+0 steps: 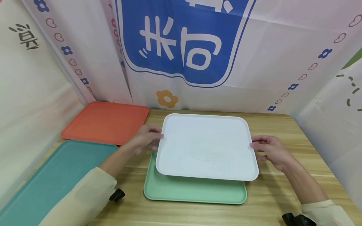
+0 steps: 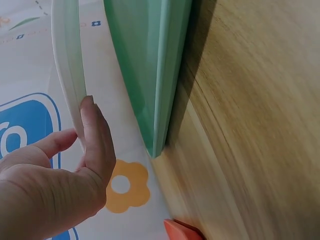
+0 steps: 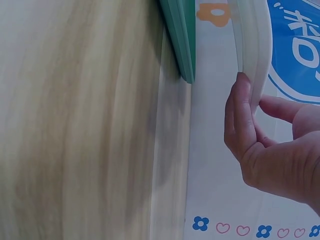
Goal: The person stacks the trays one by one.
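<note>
A white tray (image 1: 206, 146) is held up over a light green tray (image 1: 195, 190) that lies on the wooden table. My left hand (image 1: 146, 138) pinches the white tray's left edge, thumb on top and fingers underneath. At the opposite edge my right hand (image 1: 271, 150) grips it the same way. Both wrist views show a gap between the raised white tray (image 2: 70, 55) and the green tray (image 2: 162, 90) below. The white tray hides most of the green one in the head view.
On the left lie an orange-red tray (image 1: 107, 122) and, nearer, a teal tray (image 1: 56, 182), partly covered by my left sleeve. A printed white cloth (image 1: 282, 56) hangs behind the wooden table (image 1: 299, 157) and along its sides.
</note>
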A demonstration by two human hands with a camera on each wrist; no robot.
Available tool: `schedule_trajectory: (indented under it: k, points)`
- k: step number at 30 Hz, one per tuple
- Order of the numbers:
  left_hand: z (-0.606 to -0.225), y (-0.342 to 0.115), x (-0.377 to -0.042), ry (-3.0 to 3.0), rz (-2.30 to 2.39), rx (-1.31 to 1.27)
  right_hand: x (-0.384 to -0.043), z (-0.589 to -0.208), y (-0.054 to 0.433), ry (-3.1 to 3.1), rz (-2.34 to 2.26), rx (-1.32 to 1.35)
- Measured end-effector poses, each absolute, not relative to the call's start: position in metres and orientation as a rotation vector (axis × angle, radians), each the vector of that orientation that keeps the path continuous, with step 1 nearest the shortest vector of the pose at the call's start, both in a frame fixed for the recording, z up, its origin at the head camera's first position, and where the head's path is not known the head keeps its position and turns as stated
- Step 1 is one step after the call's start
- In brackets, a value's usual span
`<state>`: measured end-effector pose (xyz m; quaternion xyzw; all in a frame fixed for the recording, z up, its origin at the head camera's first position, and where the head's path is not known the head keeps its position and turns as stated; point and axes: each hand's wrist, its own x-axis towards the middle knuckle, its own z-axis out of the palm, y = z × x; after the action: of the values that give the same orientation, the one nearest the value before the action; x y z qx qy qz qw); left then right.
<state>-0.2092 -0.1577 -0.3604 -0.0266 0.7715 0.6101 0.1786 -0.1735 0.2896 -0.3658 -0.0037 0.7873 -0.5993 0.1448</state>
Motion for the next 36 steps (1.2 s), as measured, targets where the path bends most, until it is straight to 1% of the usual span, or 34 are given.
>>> schedule_trajectory:
  k: [21,36]
  points:
    - [-0.367,-0.172,-0.201,2.229,1.676,-0.072,-0.173,-0.371,0.275,2.266,-1.675,-0.011]
    - [-0.375,-0.174,-0.196,2.239,1.613,-0.145,-0.169,-0.376,0.270,2.276,-1.627,-0.009]
